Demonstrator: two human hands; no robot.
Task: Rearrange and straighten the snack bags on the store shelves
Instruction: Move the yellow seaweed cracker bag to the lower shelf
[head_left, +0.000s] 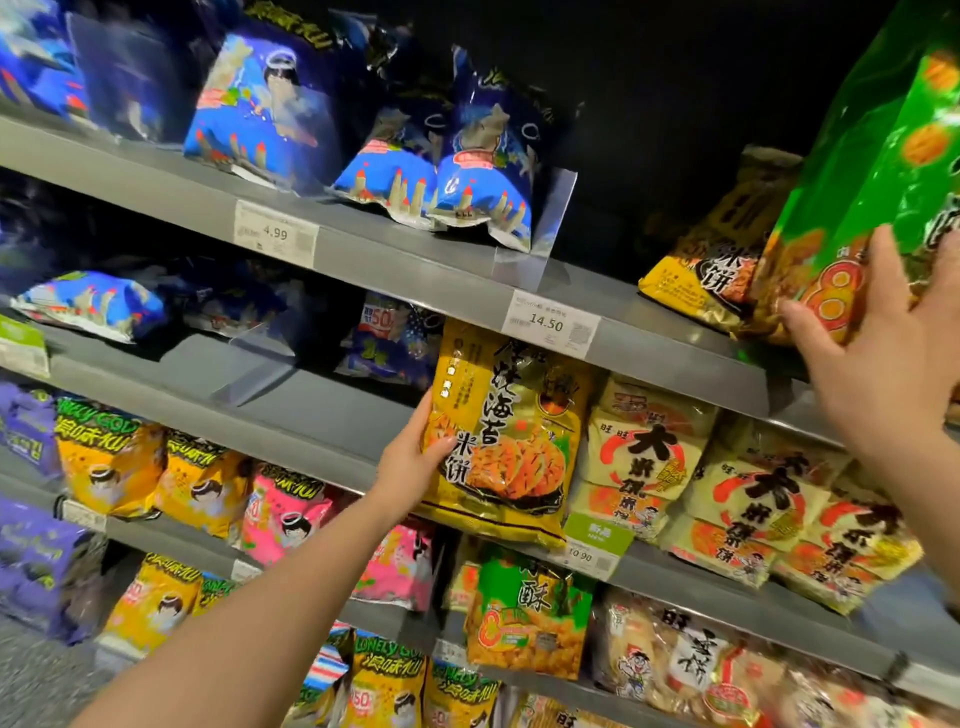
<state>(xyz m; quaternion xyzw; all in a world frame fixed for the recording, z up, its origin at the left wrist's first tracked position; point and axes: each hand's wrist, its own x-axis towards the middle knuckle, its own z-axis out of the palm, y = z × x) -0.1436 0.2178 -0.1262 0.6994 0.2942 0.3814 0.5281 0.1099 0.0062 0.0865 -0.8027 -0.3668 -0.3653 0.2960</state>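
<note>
1. The left hand (415, 460) pinches the yellow bag (511, 436) at its left edge, with the thumb on the front and the fingers behind.
2. The right hand (883, 374) lies spread on the lower end of the green bag (852, 171), thumb and fingers wide apart, pressing rather than pinching.
3. The yellow bag reads 米饼. It is upright at the front of the second shelf (311, 415), just left of the white bags (649, 452). Its long axis is near vertical, the top leans slightly right, and the front faces out.
4. The green bag shows a large "8". It stands on the top shelf (415, 265) at the far right, its long axis running up and right, against another bag (691, 260) lying to its left.
5. The top shelf's tags read 4.99 (275, 234) and 14.50 (548, 323). A lower tag (582, 557) seems to read 10.90.
6. A low bag (384, 686) reads LONELY GOD.
</note>
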